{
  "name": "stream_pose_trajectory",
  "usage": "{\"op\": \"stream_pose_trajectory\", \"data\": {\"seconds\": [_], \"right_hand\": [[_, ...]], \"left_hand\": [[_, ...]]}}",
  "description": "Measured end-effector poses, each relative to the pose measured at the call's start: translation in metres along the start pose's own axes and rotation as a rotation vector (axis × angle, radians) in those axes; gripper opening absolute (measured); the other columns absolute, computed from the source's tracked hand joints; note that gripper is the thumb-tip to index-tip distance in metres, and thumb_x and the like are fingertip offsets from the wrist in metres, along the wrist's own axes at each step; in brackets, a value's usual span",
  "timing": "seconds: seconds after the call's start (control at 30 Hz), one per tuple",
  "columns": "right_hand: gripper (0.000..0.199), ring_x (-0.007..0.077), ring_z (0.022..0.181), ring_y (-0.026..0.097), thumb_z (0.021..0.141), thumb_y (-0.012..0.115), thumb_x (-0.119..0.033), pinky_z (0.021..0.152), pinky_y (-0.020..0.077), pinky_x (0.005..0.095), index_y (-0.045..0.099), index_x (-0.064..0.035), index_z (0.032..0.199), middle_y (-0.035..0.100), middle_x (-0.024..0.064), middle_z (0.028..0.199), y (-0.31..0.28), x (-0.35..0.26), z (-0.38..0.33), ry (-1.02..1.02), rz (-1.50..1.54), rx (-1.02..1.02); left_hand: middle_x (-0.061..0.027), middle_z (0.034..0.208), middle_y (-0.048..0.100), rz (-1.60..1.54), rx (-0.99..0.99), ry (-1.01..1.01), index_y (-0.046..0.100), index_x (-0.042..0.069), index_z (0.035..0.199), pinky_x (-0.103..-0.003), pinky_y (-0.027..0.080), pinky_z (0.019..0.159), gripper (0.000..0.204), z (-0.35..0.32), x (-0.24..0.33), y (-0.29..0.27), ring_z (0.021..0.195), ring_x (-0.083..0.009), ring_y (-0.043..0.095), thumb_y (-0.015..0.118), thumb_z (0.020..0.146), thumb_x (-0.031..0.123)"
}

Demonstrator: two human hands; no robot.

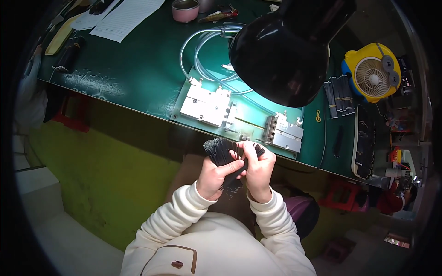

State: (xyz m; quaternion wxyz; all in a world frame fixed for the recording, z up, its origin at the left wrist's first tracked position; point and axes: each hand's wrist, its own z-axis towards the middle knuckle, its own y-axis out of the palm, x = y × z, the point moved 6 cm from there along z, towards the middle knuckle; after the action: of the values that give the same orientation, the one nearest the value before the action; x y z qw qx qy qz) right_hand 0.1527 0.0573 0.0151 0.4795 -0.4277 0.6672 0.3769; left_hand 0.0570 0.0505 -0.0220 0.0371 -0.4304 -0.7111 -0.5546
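Note:
My left hand is wrapped round a thick bundle of thin black strands, which look like cut wires or tubes. The bundle's ends fan out toward the table. My right hand is closed beside it, thumb and fingers pinching a smaller group of the same black strands. Both hands are close together, just in front of the table edge. Beyond them, a silver pneumatic fixture and a smaller metal fixture sit on a plate near the edge.
A black lamp overhangs the green table. Clear hoses loop behind the fixtures. At right are bundled black wires, a yellow fan and a tray of black pieces. Papers and a pink cup stand farther back.

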Motion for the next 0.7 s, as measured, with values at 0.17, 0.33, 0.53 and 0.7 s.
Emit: {"op": "stream_pose_trajectory", "data": {"seconds": [0.17,0.33,0.53,0.7], "right_hand": [[0.020,0.0034,0.035,0.041,0.084,0.052,-0.013,0.031,0.0299,0.0174,0.062,0.0038,0.078,0.052,0.0003,0.052,0.000,0.003,0.001,0.000,0.015,0.005],[0.021,0.0034,0.034,0.040,0.084,0.052,-0.012,0.031,0.0296,0.0175,0.061,0.0039,0.074,0.050,-0.0001,0.050,0.000,0.000,0.001,-0.016,-0.008,0.001],[0.021,0.0038,0.035,0.042,0.084,0.053,-0.012,0.030,0.0299,0.0178,0.060,0.0038,0.072,0.052,0.0015,0.051,-0.001,0.007,0.002,-0.023,0.035,-0.012],[0.020,0.0047,0.037,0.044,0.083,0.055,-0.013,0.031,0.0330,0.0177,0.060,0.0039,0.074,0.057,0.0040,0.056,0.006,-0.006,-0.004,-0.051,0.001,-0.049]], "left_hand": [[-0.0044,0.071,0.057,-0.002,-0.009,-0.013,0.055,0.002,0.080,-0.022,0.045,0.053,0.006,-0.001,0.000,0.000,0.060,-0.0121,0.057,0.060,0.076,0.002],[-0.0049,0.071,0.057,-0.009,-0.026,-0.027,0.055,0.002,0.080,-0.022,0.045,0.054,0.006,-0.002,0.002,0.003,0.061,-0.0122,0.057,0.060,0.076,0.002],[-0.0053,0.070,0.057,-0.039,-0.024,-0.061,0.054,0.002,0.080,-0.022,0.045,0.054,0.007,-0.001,0.000,0.003,0.060,-0.0124,0.056,0.060,0.076,0.003],[-0.0052,0.068,0.056,-0.034,-0.058,-0.095,0.054,0.003,0.079,-0.022,0.044,0.055,0.006,-0.003,0.001,0.002,0.058,-0.0121,0.054,0.059,0.076,0.005]]}}
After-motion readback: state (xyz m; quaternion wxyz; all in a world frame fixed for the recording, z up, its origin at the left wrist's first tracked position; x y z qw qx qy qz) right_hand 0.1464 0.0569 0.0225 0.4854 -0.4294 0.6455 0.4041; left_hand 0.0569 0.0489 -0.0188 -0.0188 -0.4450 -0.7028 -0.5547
